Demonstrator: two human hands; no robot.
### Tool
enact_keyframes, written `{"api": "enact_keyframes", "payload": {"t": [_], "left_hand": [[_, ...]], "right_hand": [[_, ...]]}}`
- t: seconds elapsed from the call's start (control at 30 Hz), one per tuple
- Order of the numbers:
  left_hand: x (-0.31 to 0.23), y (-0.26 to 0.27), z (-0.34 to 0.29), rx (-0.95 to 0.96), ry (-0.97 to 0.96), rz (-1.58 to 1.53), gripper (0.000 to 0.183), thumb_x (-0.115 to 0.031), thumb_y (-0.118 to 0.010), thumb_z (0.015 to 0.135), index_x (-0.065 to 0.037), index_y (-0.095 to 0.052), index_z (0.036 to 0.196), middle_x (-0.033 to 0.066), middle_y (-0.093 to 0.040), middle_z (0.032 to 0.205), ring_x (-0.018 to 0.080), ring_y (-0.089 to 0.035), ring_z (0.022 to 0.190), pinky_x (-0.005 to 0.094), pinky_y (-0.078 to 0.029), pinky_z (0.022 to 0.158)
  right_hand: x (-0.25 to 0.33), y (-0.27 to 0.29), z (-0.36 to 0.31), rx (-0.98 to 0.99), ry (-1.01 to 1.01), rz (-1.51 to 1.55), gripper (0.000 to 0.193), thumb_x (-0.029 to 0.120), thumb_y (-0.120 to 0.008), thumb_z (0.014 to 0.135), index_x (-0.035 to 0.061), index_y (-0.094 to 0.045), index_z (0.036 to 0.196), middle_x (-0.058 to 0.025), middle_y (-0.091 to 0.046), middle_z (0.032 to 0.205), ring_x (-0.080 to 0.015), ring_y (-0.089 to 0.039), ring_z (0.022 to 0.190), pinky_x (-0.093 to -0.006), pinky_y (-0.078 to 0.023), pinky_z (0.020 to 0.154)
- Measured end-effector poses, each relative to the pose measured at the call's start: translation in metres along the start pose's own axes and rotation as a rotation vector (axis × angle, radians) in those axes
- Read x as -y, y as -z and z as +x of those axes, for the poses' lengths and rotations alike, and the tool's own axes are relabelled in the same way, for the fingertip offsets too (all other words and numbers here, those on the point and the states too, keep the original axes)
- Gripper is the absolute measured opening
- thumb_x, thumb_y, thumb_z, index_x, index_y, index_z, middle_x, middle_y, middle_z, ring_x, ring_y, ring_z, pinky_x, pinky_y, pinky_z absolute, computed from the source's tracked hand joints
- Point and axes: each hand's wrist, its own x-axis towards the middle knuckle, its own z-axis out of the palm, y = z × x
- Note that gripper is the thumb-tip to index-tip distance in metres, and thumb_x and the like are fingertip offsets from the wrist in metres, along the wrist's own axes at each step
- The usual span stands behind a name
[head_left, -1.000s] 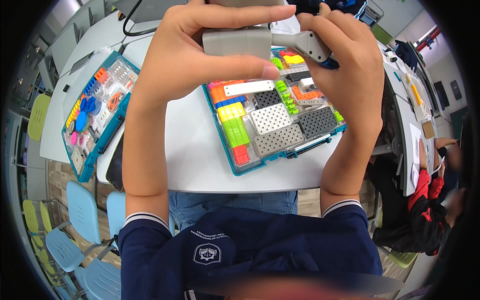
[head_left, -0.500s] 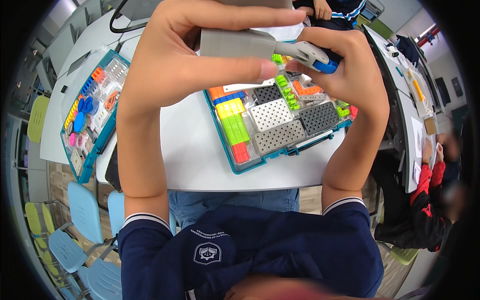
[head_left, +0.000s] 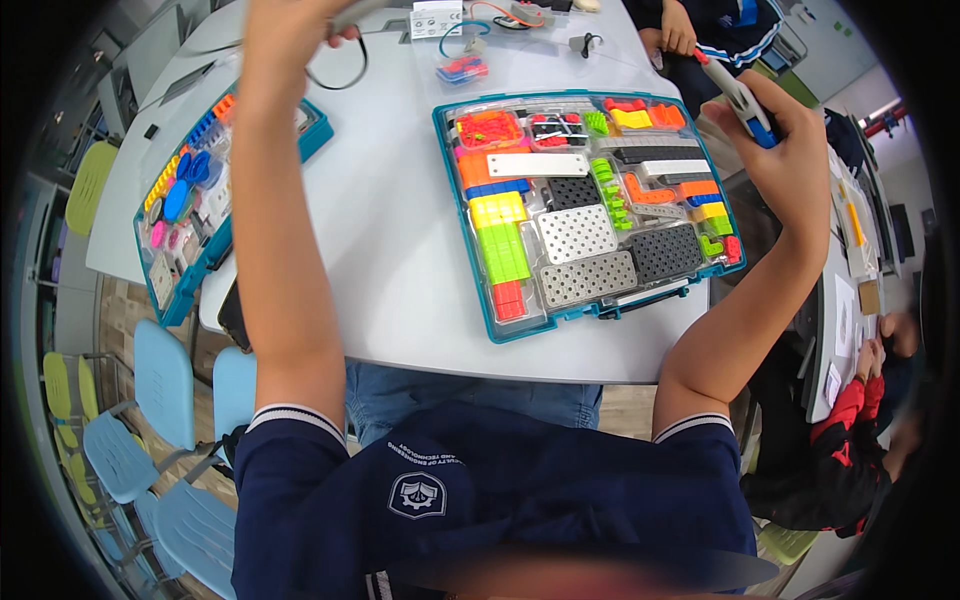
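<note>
My left hand is raised at the top edge, partly cut off. Its fingers close round a grey object, of which only a piece shows; a dark cable hangs below it. At the upper right, my right hand grips a slim grey tool with a red tip and a blue part by the palm. Its exact kind is unclear. Between my forearms lies an open teal case of building parts, with perforated plates, coloured blocks and white beams.
A second teal case of coloured parts sits on the left of the white table. Cables, a small bag of parts and a white box lie at the back. People sit ahead and at right; blue chairs stand left.
My hands have moved apart, the left up and leftward, the right to the right. The grey pieces that were together between them are now separate, one in each hand.
</note>
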Motion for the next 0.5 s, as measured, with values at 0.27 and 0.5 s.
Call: {"api": "enact_keyframes", "payload": {"t": [0.27, 0.5], "left_hand": [[0.101, -0.032, 0.012, 0.041, 0.219, 0.22, 0.054, -0.028, -0.086, 0.075, -0.003, -0.075, 0.121, 0.0128, -0.075, 0.09, 0.013, -0.066, 0.06, 0.0223, -0.049, 0.052], [0.12, -0.031, 0.009, 0.22, 0.474, 0.357, 0.031, -0.029, -0.075, 0.078, -0.006, -0.077, 0.098, 0.0071, -0.072, 0.086, 0.0112, -0.064, 0.055, 0.0212, -0.044, 0.049]], "right_hand": [[0.03, -0.008, 0.004, 0.104, 0.036, -0.037, 0.03, 0.015, -0.085, 0.081, -0.0005, -0.069, 0.101, -0.0144, -0.058, 0.07, -0.0221, -0.043, 0.059, -0.0299, -0.044, 0.059], [0.033, -0.007, 0.005, 0.123, 0.013, 0.001, 0.027, 0.016, -0.084, 0.083, -0.0004, -0.068, 0.098, -0.0128, -0.054, 0.068, -0.0215, -0.039, 0.06, -0.0286, -0.042, 0.058]]}}
